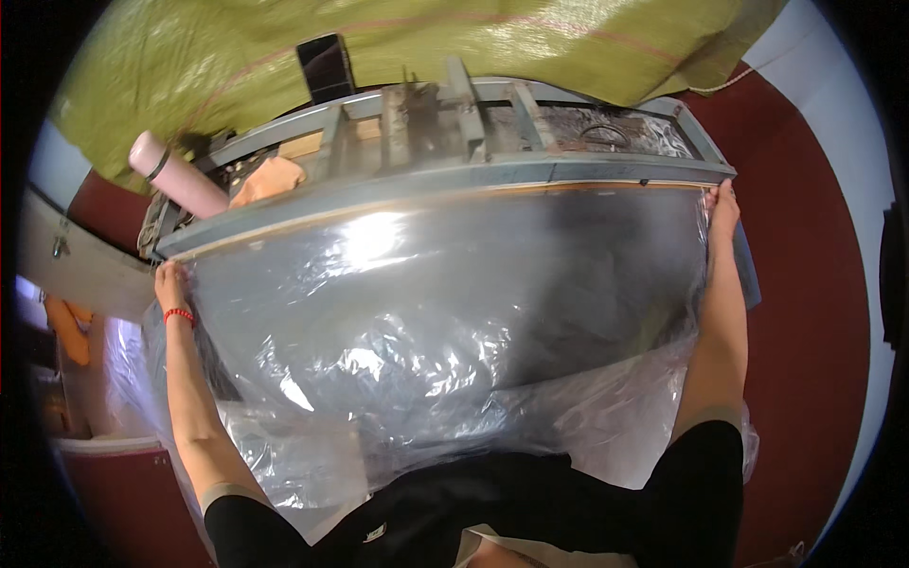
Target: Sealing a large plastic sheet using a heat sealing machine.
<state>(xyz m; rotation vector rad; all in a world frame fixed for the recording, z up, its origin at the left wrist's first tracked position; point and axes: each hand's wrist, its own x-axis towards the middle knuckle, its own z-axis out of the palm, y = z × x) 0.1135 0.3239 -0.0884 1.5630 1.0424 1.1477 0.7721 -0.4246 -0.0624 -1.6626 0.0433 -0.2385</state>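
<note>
A wide sheet of clear plastic film (398, 350) stretches over a dark grey surface and falls in shiny folds toward my body. At the far left corner my left hand (171, 284), a red bracelet at its wrist, pinches the film's edge. My right hand (723, 210) is closed on the film at the opposite corner, its fingers up against the grey metal frame (454, 180). The film's far edge runs along this frame, beside a thin orange-brown strip (606, 186). Both arms are spread wide, and the fingertips are partly hidden.
Behind the front bar, metal crosspieces (464, 109) span the frame. A pink bottle (178, 177) leans at the left next to an orange cloth (272, 180). A black phone-like device (326, 68) rests against yellow-green woven sheeting (454, 38). Dark red floor (805, 284) lies at the right.
</note>
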